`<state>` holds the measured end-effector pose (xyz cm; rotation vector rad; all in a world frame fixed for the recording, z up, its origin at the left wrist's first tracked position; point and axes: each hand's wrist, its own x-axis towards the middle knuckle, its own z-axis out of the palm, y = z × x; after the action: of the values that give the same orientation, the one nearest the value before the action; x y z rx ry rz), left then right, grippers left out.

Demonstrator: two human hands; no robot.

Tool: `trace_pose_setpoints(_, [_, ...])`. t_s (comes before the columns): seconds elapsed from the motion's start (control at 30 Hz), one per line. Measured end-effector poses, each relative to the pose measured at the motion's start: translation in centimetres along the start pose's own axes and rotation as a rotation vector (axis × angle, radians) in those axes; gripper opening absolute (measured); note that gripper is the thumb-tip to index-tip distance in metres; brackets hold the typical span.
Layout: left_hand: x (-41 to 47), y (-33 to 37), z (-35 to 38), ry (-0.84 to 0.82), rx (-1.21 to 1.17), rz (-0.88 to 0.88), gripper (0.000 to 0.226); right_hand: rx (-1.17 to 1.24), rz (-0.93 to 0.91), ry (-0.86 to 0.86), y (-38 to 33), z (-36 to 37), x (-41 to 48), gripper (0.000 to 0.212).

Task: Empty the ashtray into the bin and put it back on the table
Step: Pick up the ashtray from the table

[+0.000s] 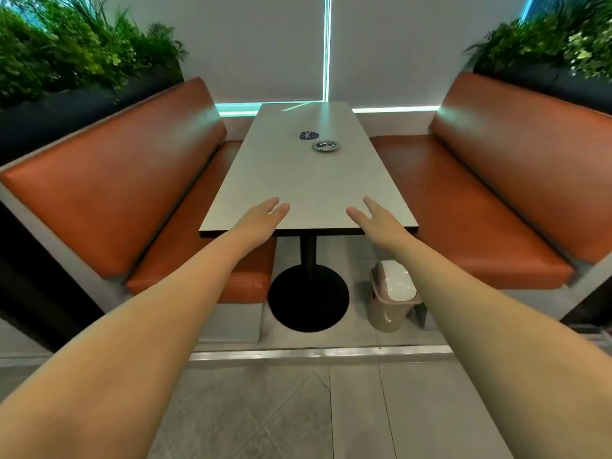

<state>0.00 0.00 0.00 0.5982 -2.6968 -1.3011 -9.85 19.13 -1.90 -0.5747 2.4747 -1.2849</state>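
A round metal ashtray [326, 146] sits on the long grey table [308, 190], a little beyond its middle. A small beige bin [390, 298] with a white swing lid stands on the floor under the table's near right corner. My left hand [265, 215] and my right hand [374, 217] are stretched out over the table's near edge, both open and empty, palms down. Both are well short of the ashtray.
A dark blue sticker [307, 135] lies on the table just behind the ashtray. Orange benches flank the table: left bench [132, 180], right bench [490, 193]. A black pedestal base [308, 298] stands under the table. A metal floor strip [318, 354] crosses in front.
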Motion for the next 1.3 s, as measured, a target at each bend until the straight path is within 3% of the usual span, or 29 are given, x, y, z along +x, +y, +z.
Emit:
trace_pose_setpoints(0.23, [3.0,-0.2,0.6,0.065,-0.168,-0.107,0.052,0.225,0.115,0.063,1.4,-1.0,3.5,0.067])
trace_pose_setpoints(0.4, [6.6,-0.7,1.0,0.148,0.277,-0.001,0.047,0.16,0.156,0.142,2.6,-0.8,7.5,0.045])
trace_pose_setpoints(0.63, [17.5,-1.9,1.4,0.1,0.578,0.075,0.045,-0.105,0.089,0.162,4.1,0.0,16.9,0.04])
trace_pose_setpoints(1.0, [42.5,-3.1,0.4,0.02,0.586,0.086,0.045,-0.12,0.146,0.213,3.5,0.1,39.3,0.039])
trace_pose_setpoints(1.3, [56.0,-4.1,3.5,-0.025,0.471,0.086,0.045,-0.108,0.157,0.214,5.8,0.5,53.7,0.038])
